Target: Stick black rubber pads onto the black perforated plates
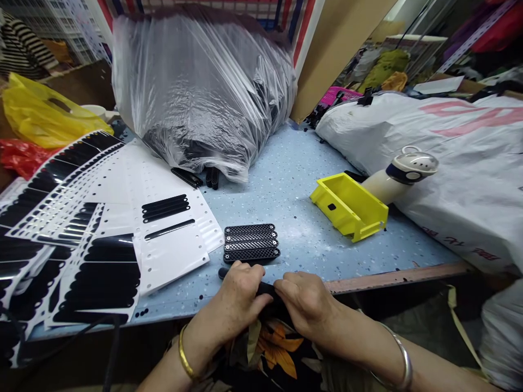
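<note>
My left hand [235,296] and my right hand [304,302] meet at the table's front edge, both closed on a black strip [265,291], which they mostly hide. One dark end of a strip pokes out past my left hand. Just beyond my fingers, several black mesh strips [251,243] lie side by side on the speckled blue table top [294,218]. To their left are white backing sheets [171,256] carrying black strips.
A bulging clear plastic bag [200,92] of black pieces fills the back. A yellow plastic bin [348,206] lies tilted beside a white handheld appliance [402,174], against a large white sack [449,158]. A yellow bag [44,114] sits far left. Dark cables cross the lower left.
</note>
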A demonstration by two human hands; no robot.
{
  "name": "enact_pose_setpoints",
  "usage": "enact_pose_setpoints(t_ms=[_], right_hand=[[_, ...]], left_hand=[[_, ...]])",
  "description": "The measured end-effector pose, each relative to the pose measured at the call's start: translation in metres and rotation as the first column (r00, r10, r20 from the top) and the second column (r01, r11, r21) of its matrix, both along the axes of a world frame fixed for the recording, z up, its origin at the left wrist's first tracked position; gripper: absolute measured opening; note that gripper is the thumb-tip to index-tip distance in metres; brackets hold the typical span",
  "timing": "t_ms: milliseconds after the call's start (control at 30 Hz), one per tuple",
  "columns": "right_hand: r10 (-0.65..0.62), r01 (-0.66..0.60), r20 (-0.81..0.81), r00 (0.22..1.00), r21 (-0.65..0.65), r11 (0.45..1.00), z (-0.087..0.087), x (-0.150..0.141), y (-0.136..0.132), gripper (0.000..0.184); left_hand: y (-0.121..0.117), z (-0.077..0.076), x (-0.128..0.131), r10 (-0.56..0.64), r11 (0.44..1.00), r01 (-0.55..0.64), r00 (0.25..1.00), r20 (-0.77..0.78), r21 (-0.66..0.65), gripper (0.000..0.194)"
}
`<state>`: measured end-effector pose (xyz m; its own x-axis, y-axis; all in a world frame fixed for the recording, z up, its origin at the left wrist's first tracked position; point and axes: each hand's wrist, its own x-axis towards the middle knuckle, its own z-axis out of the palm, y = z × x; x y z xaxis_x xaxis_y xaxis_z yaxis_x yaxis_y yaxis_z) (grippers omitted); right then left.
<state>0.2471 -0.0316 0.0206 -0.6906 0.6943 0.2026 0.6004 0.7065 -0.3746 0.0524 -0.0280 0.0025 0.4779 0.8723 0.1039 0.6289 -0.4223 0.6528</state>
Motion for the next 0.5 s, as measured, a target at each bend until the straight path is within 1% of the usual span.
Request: enact_pose_setpoints(t_ms=[167, 267, 333, 400, 433, 500], right_hand=[[-0.004, 0.003, 0.117, 0.993, 0.014, 1.000, 0.005, -0.003, 0.000, 0.028], [0.027, -0.045, 0.194, 0.981, 0.085, 0.995, 0.001, -0.005, -0.001, 0.024], [0.062, -0.093, 0.261, 0.963, 0.111, 0.989, -0.003, -0.007, -0.001, 0.020], [0.090, -0.124, 0.296, 0.951, 0.097, 0.988, -0.005, -0.009, 0.000, 0.018], [0.097, -0.122, 0.294, 0.951, 0.068, 0.990, -0.005, -0.010, 0.002, 0.018], [0.077, -0.078, 0.245, 0.966, -0.006, 0.997, -0.003, -0.009, 0.006, 0.018]], left_hand=[[0.000, 0.000, 0.000, -0.003, 1.000, 0.003, 1.000, 0.001, 0.007, 0.025], [0.000, -0.002, 0.000, -0.007, 1.000, 0.007, 1.000, 0.013, 0.022, 0.024], [0.000, -0.004, 0.001, -0.006, 1.000, 0.005, 1.000, 0.019, 0.029, 0.022], [0.000, -0.005, 0.001, -0.004, 0.999, 0.003, 1.000, 0.027, 0.033, 0.021], [0.000, -0.005, 0.001, -0.005, 1.000, 0.004, 0.999, 0.032, 0.031, 0.021], [0.000, -0.003, 0.001, -0.010, 1.000, 0.009, 0.999, 0.036, 0.015, 0.022]])
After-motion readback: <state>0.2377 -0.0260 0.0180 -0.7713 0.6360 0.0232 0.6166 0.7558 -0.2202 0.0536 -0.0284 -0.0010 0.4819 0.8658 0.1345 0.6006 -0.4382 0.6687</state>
